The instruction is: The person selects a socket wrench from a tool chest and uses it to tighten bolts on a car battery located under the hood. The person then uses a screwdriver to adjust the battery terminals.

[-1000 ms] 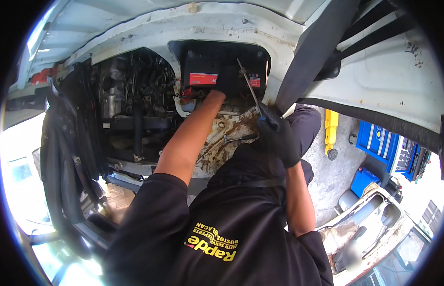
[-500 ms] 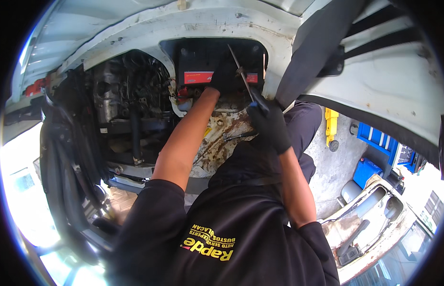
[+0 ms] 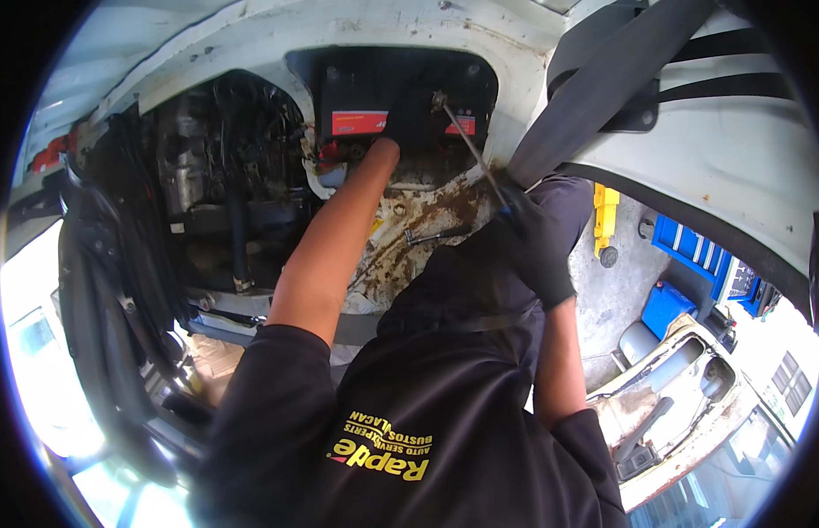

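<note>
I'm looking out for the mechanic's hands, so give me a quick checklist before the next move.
1. Right hand gloved and holding the long metal tool: ok.
2. Left hand gloved: ok.
3. Left fingers clear of the tool's tip: cannot tell; the glove blends into the black box.
4. Forearms covered: not ok, both bare.
5. Rust-stained panel free of loose tools: not ok, a small dark tool lies there.

The head-worn fisheye camera looks steeply down from above the person's black shirt (image 3: 480, 414), which fills the lower middle of the frame. It faces an opened vehicle (image 3: 440, 207), near enough that the battery (image 3: 365, 92) shows at upper centre, while the white body panel (image 3: 383, 28) bends along the top.
</note>
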### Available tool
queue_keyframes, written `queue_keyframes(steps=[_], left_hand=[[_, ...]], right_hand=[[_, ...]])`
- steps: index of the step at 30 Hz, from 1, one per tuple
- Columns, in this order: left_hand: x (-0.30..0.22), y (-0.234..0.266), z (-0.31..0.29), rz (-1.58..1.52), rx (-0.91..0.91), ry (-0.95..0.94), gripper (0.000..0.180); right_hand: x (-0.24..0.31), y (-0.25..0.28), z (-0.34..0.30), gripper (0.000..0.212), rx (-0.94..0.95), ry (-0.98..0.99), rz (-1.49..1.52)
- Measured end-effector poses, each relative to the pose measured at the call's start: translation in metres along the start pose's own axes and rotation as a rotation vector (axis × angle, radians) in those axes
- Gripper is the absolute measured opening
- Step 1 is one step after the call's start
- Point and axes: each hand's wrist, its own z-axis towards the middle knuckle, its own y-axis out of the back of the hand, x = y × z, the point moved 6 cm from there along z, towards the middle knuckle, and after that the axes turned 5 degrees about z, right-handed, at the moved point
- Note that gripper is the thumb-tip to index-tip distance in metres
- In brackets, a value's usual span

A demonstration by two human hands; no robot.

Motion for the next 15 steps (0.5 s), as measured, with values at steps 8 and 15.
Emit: queue_keyframes(steps=[8,15], left_hand=[[-0.016,0.008,0.014,-0.198,0.073,0.283,0.043],[-0.002,0.007,0.012,-0.346,0.076,0.388,0.043]], right_hand=[[0.007,0.017,-0.029,0.025,0.202,0.257,-0.34],[0.002,-0.086,0.035,0.021,0.26,0.463,-0.531]])
